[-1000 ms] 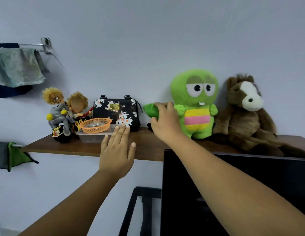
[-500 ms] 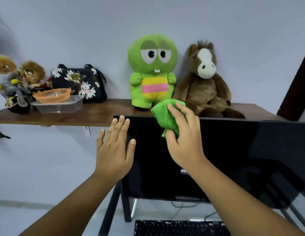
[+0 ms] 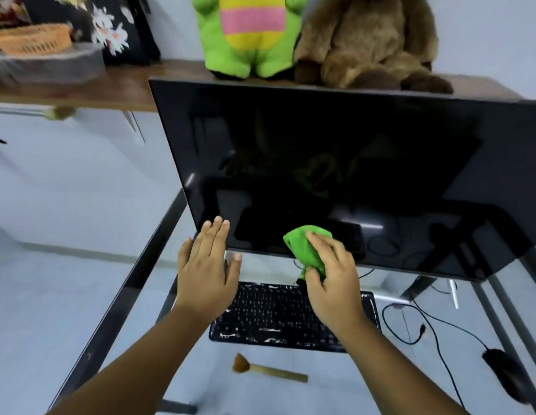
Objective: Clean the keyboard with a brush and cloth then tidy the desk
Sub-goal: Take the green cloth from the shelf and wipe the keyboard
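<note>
hands over keyboard (image 3: 278, 316), right hand (image 3: 332, 283) gripping cloth (image 3: 305, 247)

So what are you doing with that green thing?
A person is at a glass desk, cleaning up. The right hand grips a bunched green cloth above the black keyboard, in front of the dark monitor. The left hand is open and holds nothing. A small brush lies on the desk, nearer than the keyboard. No wiping shows yet.
</note>
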Demonstrator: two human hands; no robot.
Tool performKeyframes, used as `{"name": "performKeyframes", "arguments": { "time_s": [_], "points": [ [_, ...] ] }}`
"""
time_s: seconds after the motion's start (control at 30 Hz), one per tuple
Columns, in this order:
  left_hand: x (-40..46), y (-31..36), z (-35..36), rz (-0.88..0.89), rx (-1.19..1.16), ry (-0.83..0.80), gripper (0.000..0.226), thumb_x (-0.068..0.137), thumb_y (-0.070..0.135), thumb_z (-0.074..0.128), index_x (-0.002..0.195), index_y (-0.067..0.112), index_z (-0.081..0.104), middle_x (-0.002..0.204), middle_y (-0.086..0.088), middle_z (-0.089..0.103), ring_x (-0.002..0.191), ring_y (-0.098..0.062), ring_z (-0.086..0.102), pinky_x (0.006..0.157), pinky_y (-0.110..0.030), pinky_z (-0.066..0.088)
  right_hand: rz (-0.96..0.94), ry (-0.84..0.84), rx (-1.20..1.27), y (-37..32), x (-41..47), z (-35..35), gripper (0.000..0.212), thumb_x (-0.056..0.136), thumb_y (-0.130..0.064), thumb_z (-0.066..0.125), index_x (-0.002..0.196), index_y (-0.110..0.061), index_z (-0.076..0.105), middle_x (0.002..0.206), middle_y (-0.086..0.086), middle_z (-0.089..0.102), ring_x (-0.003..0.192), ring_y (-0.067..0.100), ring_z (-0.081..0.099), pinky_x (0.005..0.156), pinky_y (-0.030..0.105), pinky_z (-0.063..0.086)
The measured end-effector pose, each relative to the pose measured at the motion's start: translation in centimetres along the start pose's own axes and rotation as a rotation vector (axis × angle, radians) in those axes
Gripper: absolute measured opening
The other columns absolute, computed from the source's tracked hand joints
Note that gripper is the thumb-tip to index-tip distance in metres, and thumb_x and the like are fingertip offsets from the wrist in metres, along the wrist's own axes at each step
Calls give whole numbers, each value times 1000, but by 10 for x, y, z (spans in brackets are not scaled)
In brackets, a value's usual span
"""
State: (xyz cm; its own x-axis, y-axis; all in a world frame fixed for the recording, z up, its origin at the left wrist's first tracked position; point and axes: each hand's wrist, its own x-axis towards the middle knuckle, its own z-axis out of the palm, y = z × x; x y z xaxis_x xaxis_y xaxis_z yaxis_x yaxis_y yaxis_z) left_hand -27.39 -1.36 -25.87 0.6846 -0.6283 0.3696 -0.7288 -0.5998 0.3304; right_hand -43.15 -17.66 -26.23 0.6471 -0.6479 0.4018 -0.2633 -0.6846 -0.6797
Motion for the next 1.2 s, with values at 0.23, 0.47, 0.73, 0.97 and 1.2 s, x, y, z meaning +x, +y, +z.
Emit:
{"name": "performKeyframes", "arguments": {
  "time_s": [0.23,0.47,0.73,0.97,1.2],
  "points": [
    [-45,-50,58,-163,71,-384,66,97,55,20,154,24,9,161,8,9,148,-10,2,121,-41,2,246,-333,-122,53,-45,53,59,83,-10,55,138,-32,51,134,-10,51,112,24,49,105,39,40],
    [-58,-86,88,-328,47,-608,78,93,64,31,154,22,7,162,5,9,149,-13,5,121,-41,7,284,-454,-228,47,-34,103,58,89,-14,54,142,-33,45,142,-15,42,111,23,41,101,25,34],
    [-34,-104,107,-328,-48,-665,84,91,65,37,154,20,6,162,3,3,149,-14,0,119,-40,10,350,-602,-447,31,-25,138,57,88,-45,54,142,-43,36,146,-17,31,118,26,36,88,35,53],
    [-32,-110,115,-295,-55,-682,82,91,63,38,154,21,6,162,4,-1,149,-13,-1,118,-39,11,207,-665,-393,27,-8,160,59,90,-20,54,142,-45,39,139,-19,37,110,19,33,95,31,47],
    [-34,-116,116,-273,-70,-706,82,92,64,35,155,21,5,162,5,-4,148,-12,-3,118,-37,9,213,-588,-401,40,-10,154,49,90,-15,51,132,-39,55,131,-16,48,107,18,38,90,30,48]
  ]
}}
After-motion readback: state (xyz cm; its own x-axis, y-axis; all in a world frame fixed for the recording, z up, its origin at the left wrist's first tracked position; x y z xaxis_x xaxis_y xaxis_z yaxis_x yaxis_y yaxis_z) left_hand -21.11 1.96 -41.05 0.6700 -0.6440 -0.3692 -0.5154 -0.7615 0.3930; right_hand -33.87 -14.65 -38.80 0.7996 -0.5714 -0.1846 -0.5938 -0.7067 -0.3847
